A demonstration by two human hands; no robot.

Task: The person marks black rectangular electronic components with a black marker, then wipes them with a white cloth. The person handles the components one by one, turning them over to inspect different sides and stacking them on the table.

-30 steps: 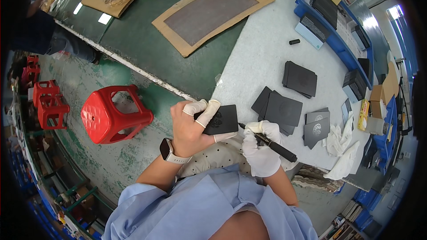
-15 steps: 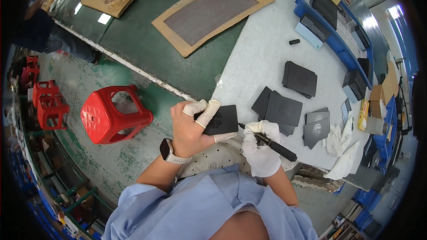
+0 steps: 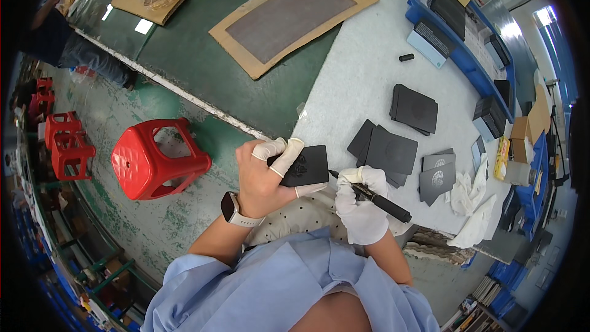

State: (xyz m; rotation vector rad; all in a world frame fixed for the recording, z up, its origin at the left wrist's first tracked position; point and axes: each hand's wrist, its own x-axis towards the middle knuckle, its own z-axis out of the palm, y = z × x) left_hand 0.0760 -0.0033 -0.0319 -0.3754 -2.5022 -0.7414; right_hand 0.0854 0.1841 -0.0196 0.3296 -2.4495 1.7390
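My left hand (image 3: 265, 172), with finger cots on several fingers and a watch at the wrist, is closed on a black square plate (image 3: 312, 165) bearing a round emblem. In my white-gloved right hand (image 3: 362, 209) is a black marker pen (image 3: 388, 206), its tip just right of the plate's edge and seemingly apart from it. Beyond my right hand lie fanned black plates (image 3: 393, 150), with another black stack (image 3: 415, 108) farther off. To their right rest several plates with pale round emblems (image 3: 437, 177). A small black cap (image 3: 406, 58) lies on the white sheet.
A blue tray (image 3: 470, 64) holding black pieces stands at the far right. White gloves (image 3: 470, 193) lie near the table's right edge. Brown cardboard with a dark panel (image 3: 292, 19) rests on the green table. A red stool (image 3: 157, 158) stands left; another person (image 3: 74, 49) is at far left.
My hands, the plate and the marker pen hold almost the same place. The person at the far left has shifted slightly.
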